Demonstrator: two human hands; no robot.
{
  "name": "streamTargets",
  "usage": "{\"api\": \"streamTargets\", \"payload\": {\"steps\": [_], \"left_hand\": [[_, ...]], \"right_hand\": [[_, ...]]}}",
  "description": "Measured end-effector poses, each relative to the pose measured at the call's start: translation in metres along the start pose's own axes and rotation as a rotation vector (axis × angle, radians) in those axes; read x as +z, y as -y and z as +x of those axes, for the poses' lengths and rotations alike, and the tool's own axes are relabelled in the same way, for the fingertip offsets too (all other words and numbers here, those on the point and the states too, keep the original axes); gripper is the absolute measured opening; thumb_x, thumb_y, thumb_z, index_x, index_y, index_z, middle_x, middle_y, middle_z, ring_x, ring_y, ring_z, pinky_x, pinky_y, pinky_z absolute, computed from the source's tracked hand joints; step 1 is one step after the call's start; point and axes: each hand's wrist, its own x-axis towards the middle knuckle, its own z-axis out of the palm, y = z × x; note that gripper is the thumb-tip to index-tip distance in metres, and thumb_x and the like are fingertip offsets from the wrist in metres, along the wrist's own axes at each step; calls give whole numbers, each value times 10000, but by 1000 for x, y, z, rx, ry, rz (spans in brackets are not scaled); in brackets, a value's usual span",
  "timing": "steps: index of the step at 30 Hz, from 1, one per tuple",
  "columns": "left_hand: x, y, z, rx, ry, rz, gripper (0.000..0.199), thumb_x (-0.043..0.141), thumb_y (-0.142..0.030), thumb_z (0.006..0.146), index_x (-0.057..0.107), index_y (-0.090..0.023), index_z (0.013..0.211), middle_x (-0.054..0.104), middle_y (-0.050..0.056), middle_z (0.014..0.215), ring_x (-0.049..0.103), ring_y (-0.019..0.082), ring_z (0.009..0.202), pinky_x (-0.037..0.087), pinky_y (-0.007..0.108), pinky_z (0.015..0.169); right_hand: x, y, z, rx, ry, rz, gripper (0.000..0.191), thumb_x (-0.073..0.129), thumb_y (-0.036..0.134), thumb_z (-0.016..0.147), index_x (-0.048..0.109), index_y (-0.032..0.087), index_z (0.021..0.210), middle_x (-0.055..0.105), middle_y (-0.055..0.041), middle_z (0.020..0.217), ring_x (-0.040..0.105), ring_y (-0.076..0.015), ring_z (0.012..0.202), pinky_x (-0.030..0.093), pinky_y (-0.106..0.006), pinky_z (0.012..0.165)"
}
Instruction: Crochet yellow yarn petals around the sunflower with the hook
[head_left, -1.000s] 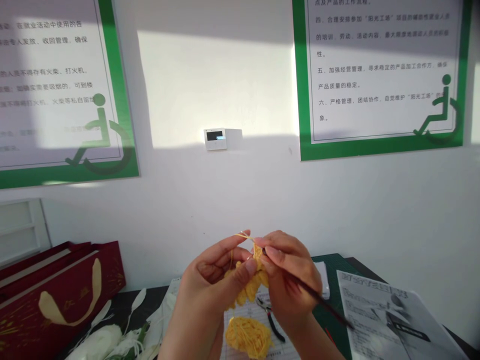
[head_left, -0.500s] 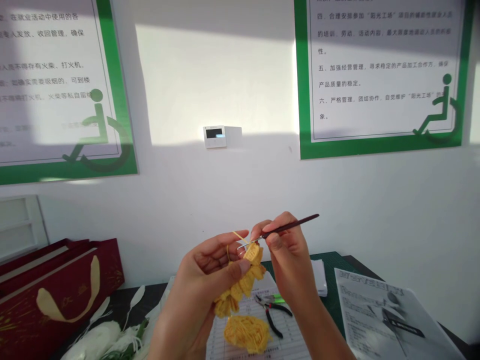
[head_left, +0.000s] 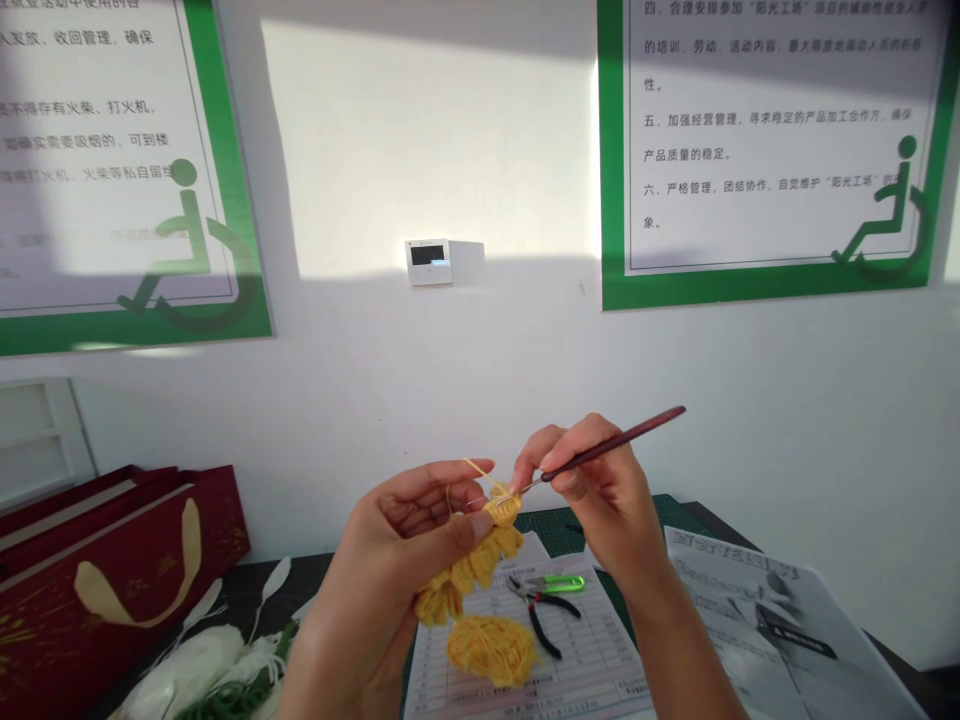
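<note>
My left hand (head_left: 412, 560) pinches a yellow crochet piece (head_left: 480, 560) with scalloped, petal-like edges between thumb and fingers. A strand of yellow yarn runs over its raised index finger. In my right hand (head_left: 600, 490) is a crochet hook (head_left: 626, 437) with a dark red handle, held like a pen. Its metal tip sits at the top stitches of the crochet piece, touching the yarn. Below both hands a ball of yellow yarn (head_left: 491, 650) rests on printed sheets (head_left: 592, 660).
Black-handled pliers (head_left: 544, 615) and a bright green tool (head_left: 562, 583) lie on the sheets. A plastic-covered page (head_left: 750, 620) is at right over a green cutting mat (head_left: 555, 530). White yarn (head_left: 191, 665), green yarn (head_left: 240, 695) and a dark red gift bag (head_left: 127, 590) stand left.
My right hand has moved right and drawn the hook back, so its tip is now at the stitches. The left hand keeps its grip, slightly lower. The view has shifted a little.
</note>
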Motion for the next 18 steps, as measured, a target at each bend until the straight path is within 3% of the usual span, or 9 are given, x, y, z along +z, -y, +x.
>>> {"api": "streamTargets", "payload": {"steps": [6,11,13,18], "left_hand": [[1,2,1,57,-26,-8,286,967,-121,580,849,-170,836,775,59,801,734,193,807,607,233,717],[4,1,-2,89,-43,-14,345,965,-127,598,857,-182,922,746,27,742,706,153,720,592,214,677],[7,1,-4,97,-58,-30,385,965,-135,607,856,-189,972,744,21,740,702,148,693,581,209,647],[17,3,-6,11,-94,-173,462,988,-140,568,850,-164,1008,763,30,756,728,164,693,583,220,655]], "right_hand": [[1,14,1,-274,110,-420,116,556,169,1028,626,261,1033,740,-31,950,690,-189,866,562,-414,792],[8,18,1,-430,219,-782,199,570,79,985,600,275,980,738,-12,981,665,-194,942,554,-432,834],[8,13,1,-481,192,-821,188,614,77,957,610,264,979,728,-27,994,651,-203,954,561,-427,815],[3,-12,2,-518,55,-634,215,660,108,914,612,294,1012,695,-22,994,674,-218,930,589,-442,794]]}}
